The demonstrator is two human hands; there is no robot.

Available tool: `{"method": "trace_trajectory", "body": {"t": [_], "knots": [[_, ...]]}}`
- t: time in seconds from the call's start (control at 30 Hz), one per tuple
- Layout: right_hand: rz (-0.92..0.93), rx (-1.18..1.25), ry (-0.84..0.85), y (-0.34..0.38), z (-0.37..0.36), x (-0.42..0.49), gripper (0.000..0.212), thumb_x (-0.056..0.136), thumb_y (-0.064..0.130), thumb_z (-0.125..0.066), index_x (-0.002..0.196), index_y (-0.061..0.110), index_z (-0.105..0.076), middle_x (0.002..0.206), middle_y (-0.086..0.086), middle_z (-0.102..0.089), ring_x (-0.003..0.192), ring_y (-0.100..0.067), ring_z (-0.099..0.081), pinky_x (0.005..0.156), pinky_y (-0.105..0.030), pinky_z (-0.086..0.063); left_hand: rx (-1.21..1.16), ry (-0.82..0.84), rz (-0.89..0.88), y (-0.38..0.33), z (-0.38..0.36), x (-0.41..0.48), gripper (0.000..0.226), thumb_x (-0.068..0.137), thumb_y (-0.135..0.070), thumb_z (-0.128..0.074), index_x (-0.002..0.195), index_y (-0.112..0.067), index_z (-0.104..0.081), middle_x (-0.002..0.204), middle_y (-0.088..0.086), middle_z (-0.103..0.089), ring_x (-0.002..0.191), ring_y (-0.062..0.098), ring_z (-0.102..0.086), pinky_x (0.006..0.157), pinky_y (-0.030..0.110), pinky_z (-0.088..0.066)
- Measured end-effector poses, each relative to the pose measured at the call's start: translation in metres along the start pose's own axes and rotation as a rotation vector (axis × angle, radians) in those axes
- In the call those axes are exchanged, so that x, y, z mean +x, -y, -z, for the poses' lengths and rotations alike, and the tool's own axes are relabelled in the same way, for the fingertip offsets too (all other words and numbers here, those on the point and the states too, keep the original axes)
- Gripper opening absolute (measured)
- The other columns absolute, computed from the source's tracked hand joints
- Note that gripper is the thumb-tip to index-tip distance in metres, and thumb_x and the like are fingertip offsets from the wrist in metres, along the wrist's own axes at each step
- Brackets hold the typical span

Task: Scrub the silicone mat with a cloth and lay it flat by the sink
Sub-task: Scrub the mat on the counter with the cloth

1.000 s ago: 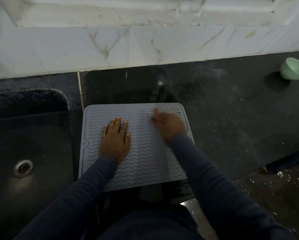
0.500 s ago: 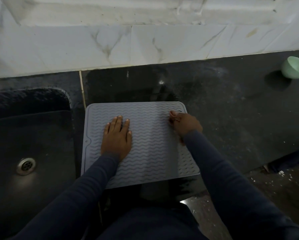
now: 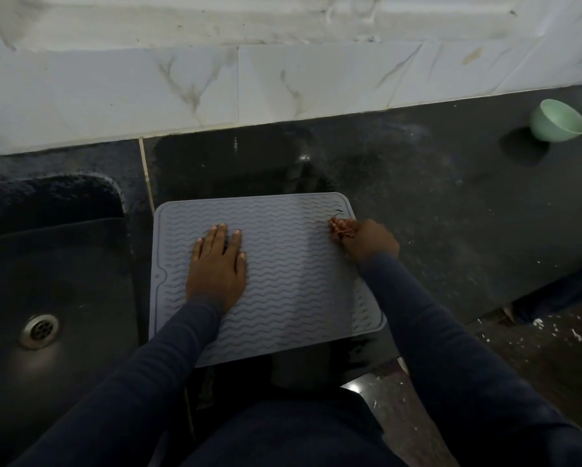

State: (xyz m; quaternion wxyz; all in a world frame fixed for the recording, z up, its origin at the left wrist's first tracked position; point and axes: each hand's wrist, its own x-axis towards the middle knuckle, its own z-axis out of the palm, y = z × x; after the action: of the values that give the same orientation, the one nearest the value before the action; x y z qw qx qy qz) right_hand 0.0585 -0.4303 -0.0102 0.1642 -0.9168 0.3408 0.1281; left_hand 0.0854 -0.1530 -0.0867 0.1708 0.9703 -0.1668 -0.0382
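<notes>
A grey silicone mat [image 3: 283, 264] with wavy ridges lies flat on the dark counter, just right of the sink. My left hand [image 3: 217, 267] presses palm-down on its left half, fingers spread. At the mat's right edge, my right hand [image 3: 367, 239] is closed on a small reddish-brown cloth [image 3: 340, 228], which touches the mat near its far right corner. Dark sleeves cover both forearms and hide part of the mat's near edge.
A dark sink [image 3: 53, 281] with a metal drain [image 3: 39, 330] sits to the left. A pale green bowl [image 3: 557, 121] stands at the far right of the black counter [image 3: 451, 214]. White marble tiles [image 3: 181, 89] back the counter. Debris speckles the floor at right.
My right hand with the cloth has slid from the mat's middle out to its right edge. My left hand has stayed pressed in place.
</notes>
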Motion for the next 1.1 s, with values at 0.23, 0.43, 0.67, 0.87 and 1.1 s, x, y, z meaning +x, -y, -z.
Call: {"method": "trace_trajectory", "body": {"t": [0.23,0.43,0.67,0.87,1.1], "knots": [[0.465,0.105,0.218,0.088,-0.062,-0.084,0.054,0.09,0.068,-0.037,0.114,0.028,-0.064,0.116,0.002,-0.065,0.108,-0.022,-0.06,0.09,-0.038,-0.045,0.013,-0.004,-0.069,0.005,-0.001,-0.002,0.058,0.091,-0.045,-0.022,0.144,-0.027,-0.039,0.154,0.015,-0.028,0.143,0.031,-0.021,0.116,0.048,-0.011],[0.065,0.098,0.03,-0.019,-0.012,-0.03,0.075,0.074,0.087,-0.04,0.127,0.037,-0.058,0.127,0.004,-0.064,0.116,-0.027,-0.06,0.096,-0.038,-0.045,-0.021,0.013,-0.04,0.006,-0.001,-0.002,0.056,0.095,-0.047,-0.02,0.147,-0.03,-0.033,0.159,0.008,-0.018,0.146,0.025,-0.01,0.118,0.041,-0.001],[0.166,0.118,0.013,-0.001,-0.023,-0.041,0.054,0.088,0.066,-0.047,0.12,0.026,-0.062,0.113,-0.007,-0.067,0.106,-0.032,-0.062,0.089,-0.037,-0.048,-0.032,0.002,-0.033,0.005,-0.001,-0.002,0.056,0.094,-0.047,-0.021,0.146,-0.03,-0.035,0.158,0.009,-0.019,0.146,0.025,-0.011,0.117,0.042,-0.003],[0.25,0.107,0.001,-0.037,-0.033,-0.067,0.048,0.091,0.058,-0.049,0.131,0.033,-0.05,0.127,-0.005,-0.061,0.113,-0.03,-0.059,0.091,-0.037,-0.045,-0.019,0.021,-0.042,0.003,0.001,-0.004,0.057,0.096,-0.052,-0.02,0.148,-0.029,-0.029,0.16,0.007,-0.013,0.147,0.023,-0.006,0.117,0.04,0.003],[0.168,-0.016,-0.025,-0.046,-0.02,-0.058,0.039,0.093,0.054,-0.043,0.109,0.02,-0.051,0.114,-0.012,-0.063,0.1,-0.035,-0.062,0.079,-0.038,-0.046,0.043,0.038,-0.076,-0.005,0.002,-0.004,0.063,0.095,-0.053,-0.017,0.149,-0.023,-0.028,0.158,0.013,-0.017,0.146,0.029,-0.009,0.118,0.048,-0.001]]}}
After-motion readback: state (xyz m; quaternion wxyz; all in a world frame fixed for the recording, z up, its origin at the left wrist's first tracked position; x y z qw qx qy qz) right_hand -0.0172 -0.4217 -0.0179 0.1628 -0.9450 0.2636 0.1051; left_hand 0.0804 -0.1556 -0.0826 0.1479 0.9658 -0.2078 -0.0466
